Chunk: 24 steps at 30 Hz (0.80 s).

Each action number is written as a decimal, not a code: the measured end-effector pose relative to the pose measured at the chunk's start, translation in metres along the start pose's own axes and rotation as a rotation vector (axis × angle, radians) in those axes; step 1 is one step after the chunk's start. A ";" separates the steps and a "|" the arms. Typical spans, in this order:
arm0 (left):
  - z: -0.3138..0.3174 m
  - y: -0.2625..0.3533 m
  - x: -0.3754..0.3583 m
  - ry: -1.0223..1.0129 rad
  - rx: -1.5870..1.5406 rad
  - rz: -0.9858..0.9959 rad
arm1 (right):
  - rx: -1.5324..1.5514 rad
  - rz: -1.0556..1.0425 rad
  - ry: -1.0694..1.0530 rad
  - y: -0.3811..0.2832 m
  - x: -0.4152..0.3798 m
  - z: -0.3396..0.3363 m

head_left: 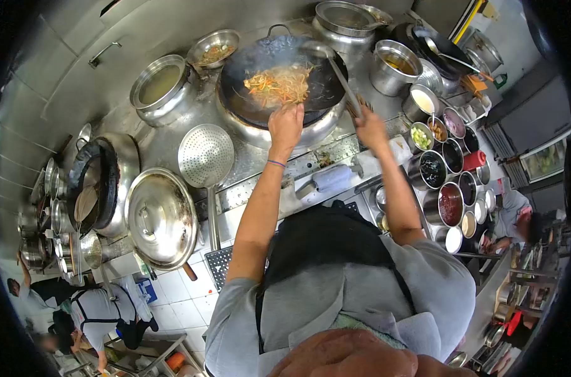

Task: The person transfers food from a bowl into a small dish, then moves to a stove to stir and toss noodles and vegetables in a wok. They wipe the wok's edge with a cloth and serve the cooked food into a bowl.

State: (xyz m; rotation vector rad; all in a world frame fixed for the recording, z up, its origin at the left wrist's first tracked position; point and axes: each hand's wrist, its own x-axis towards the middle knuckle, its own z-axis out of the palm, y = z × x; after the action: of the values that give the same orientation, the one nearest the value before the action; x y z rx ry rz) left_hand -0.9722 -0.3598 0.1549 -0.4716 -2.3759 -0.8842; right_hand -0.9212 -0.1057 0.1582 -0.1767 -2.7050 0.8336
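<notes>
Noodles with orange shreds (278, 85) lie in a large dark wok (235, 69) with some steam or smoke above them. My left hand (287, 129) is closed at the wok's near rim, below the noodles; what it grips there is too small to make out. My right hand (371, 131) is wrapped round the long handle of a ladle (340, 76), whose head reaches over the wok's right side. A perforated strainer (205, 155) rests left of my left forearm.
Metal pots (160, 88) and a bowl of food (214, 49) flank the wok. Sauce and ingredient containers (450, 204) crowd the right side. A large lid (161, 218) and another wok (87, 182) are at left. Other people (103, 308) are at lower left and far right.
</notes>
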 end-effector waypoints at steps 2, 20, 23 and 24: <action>0.001 0.000 -0.006 0.035 -0.039 0.003 | -0.064 -0.021 -0.089 -0.025 0.000 0.045; -0.148 -0.045 -0.110 0.106 -0.073 -0.194 | 0.199 -0.391 -0.392 -0.058 0.060 0.047; -0.201 -0.077 -0.135 0.154 0.154 -0.355 | -0.289 -0.363 -0.312 -0.030 0.046 0.025; -0.214 -0.106 -0.151 0.164 0.270 -0.347 | -0.149 -0.464 -0.260 -0.030 0.039 0.010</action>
State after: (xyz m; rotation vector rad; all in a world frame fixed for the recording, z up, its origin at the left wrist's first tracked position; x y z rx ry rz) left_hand -0.8256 -0.6017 0.1464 0.1201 -2.4113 -0.6978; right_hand -0.9623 -0.1277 0.1776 0.5438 -2.8650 0.5452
